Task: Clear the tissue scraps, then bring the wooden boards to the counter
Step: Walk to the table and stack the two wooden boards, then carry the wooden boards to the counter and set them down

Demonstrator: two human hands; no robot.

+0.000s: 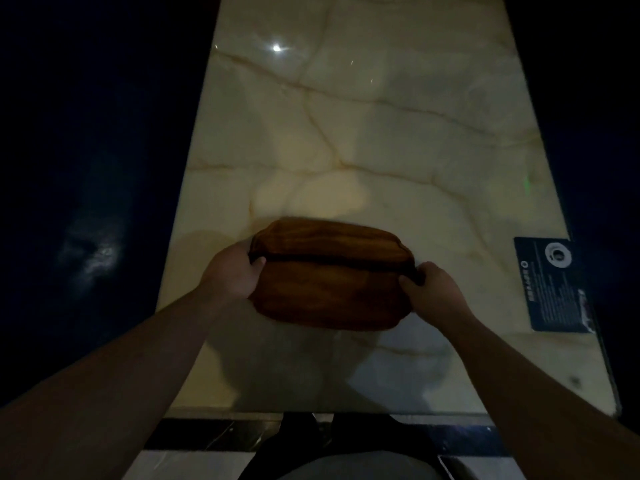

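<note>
Head view: left hand point(239, 271) and right hand point(427, 289) each clamp a grip on the stacked wooden boards point(332, 275) above the marble counter point(381, 133).

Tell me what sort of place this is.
Probably a dim bar or restaurant: a glossy marble counter, a dark printed card lying at its right edge, and stacked wooden boards held over it by both hands.
</note>
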